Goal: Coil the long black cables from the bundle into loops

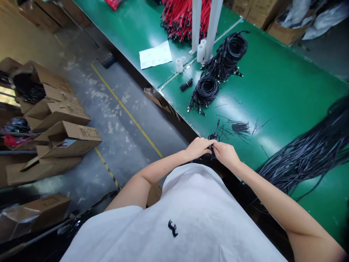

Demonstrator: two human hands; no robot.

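My left hand [200, 147] and my right hand [225, 153] meet at the near edge of the green table, fingers closed around a small coiled black cable [213, 136]. One cable end points up and away over the tabletop; most of the coil is hidden by my fingers. Just beyond my right hand lies a pile of short black ties [240, 127], with several loose ones scattered round it. Farther off sit a stack of coiled black cables [205, 90] and a larger heap of coils [231, 51]. To the right spreads a thick bundle of long, straight black cables [305, 156].
A heap of red cables [180, 18] lies at the far end behind white posts [211, 29]. Near it are white rolls [179, 65], a paper sheet [155, 55] and a small tied black bundle [186, 84]. Open cardboard boxes [68, 140] stand left across the aisle.
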